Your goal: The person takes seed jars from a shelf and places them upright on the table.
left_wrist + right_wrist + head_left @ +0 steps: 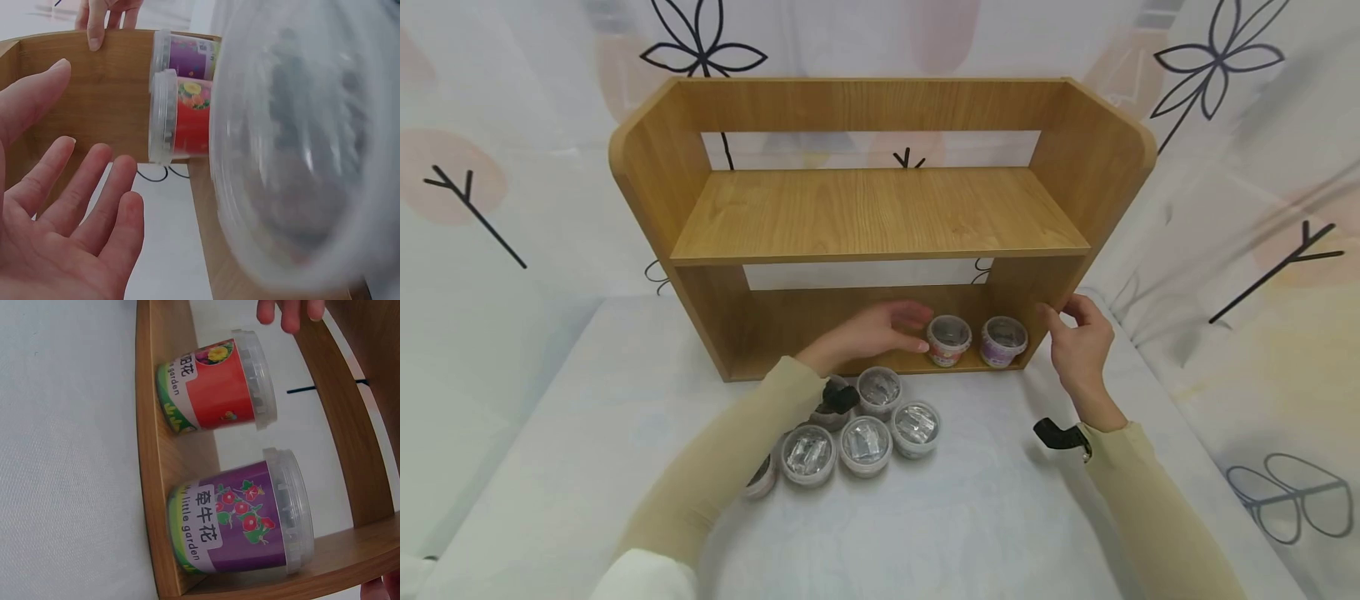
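A red-labelled lidded cup [948, 342] and a purple-labelled one [1003, 343] stand upright on the lower board of a wooden shelf [880, 212]. My left hand [880, 329] is just left of the red cup, fingers loosely extended and holding nothing; the left wrist view shows its open palm [69, 231] apart from that cup. My right hand [1081, 342] grips the front edge of the shelf's right side panel, thumb on the inner face. In the right wrist view the purple cup [244, 519] reads "My little garden".
Several more clear-lidded cups [866, 446] cluster on the white table [985, 517] before the shelf, some partly behind my left forearm. One lid [300, 144] looms blurred in the left wrist view. A patterned sheet [512, 125] hangs behind and beside the shelf.
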A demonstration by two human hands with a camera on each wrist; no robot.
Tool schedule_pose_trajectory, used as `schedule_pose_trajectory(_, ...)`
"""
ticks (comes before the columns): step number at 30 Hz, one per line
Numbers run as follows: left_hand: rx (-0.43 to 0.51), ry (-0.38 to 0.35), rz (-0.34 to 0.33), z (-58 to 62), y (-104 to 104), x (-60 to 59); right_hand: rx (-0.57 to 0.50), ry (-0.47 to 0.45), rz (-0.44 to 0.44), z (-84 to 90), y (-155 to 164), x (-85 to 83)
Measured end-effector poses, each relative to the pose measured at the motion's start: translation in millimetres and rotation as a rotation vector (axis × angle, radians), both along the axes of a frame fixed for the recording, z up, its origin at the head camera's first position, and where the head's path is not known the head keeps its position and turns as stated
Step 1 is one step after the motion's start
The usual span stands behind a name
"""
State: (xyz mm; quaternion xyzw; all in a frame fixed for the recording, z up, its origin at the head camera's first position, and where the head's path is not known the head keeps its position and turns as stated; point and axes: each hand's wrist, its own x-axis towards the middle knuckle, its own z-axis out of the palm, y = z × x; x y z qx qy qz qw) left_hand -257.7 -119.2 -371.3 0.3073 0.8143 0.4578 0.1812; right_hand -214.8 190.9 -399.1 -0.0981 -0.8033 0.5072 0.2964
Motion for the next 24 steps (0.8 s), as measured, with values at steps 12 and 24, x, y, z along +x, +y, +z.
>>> schedule_pose_trajectory(12, 0.005, -0.050, 0.010, -2.7, 34.1, -15.5, -0.008, 0.003, 0.007, 0.0, -0.1, -0.7)
schedule_pose_trajectory(24, 0.056, -0.125, -0.014, -16.7, 50.2, -27.0, -0.005, -0.001, -0.011, -2.1, -0.4, -2.3)
